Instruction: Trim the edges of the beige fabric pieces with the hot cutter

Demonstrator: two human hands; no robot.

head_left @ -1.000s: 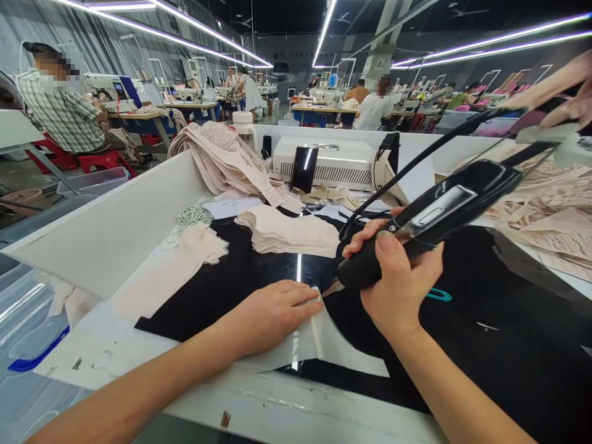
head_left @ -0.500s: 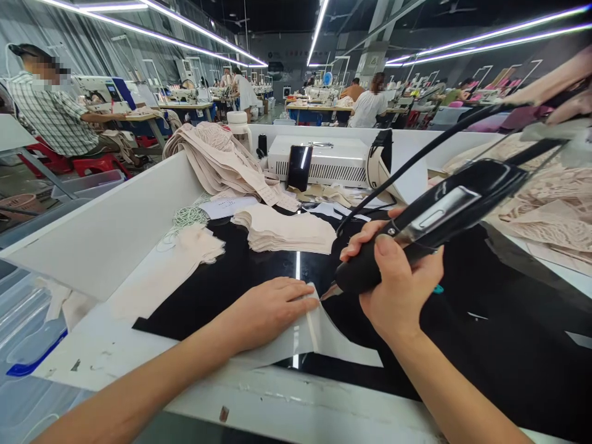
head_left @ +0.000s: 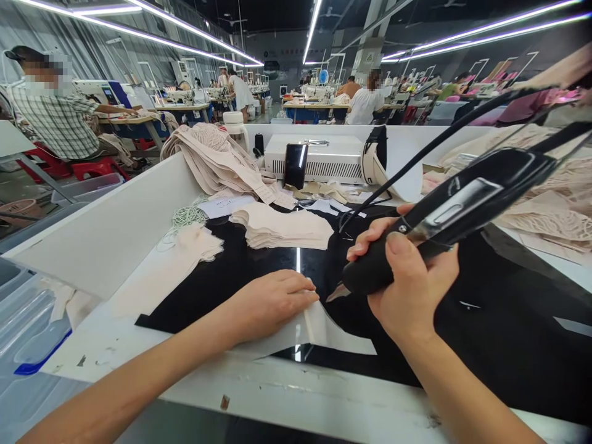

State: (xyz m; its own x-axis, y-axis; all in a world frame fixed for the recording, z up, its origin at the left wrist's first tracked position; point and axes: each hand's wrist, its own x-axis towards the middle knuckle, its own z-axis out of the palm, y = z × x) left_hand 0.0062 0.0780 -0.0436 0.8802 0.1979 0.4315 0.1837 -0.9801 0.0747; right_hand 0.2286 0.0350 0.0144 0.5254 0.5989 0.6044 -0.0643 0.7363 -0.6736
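My left hand (head_left: 272,305) lies flat with its fingers extended on a thin whitish piece of cloth (head_left: 340,333) near the table's front edge. My right hand (head_left: 411,277) is wrapped around a black corded hand-held cutter (head_left: 444,209), with a silver plate on its side. Its pointed metal tip (head_left: 337,291) is aimed down and left, just right of my left fingertips and apart from them. Beneath both hands lies a shiny black sheet (head_left: 499,333). Beyond my left hand sits a stack of cut beige cloth pieces (head_left: 289,227).
Beige strips (head_left: 217,157) pile up at the back left, beside green thread (head_left: 189,214). A phone (head_left: 295,165) leans on a white slotted box (head_left: 324,157). More beige cloth (head_left: 555,197) is heaped right. The black cable (head_left: 416,151) arches over the table. A person (head_left: 55,111) sits far left.
My right hand has moved the cutter a little to the right, so its tip stands farther from my left fingertips. The left hand stays on the cloth. The whole view has shifted slightly.
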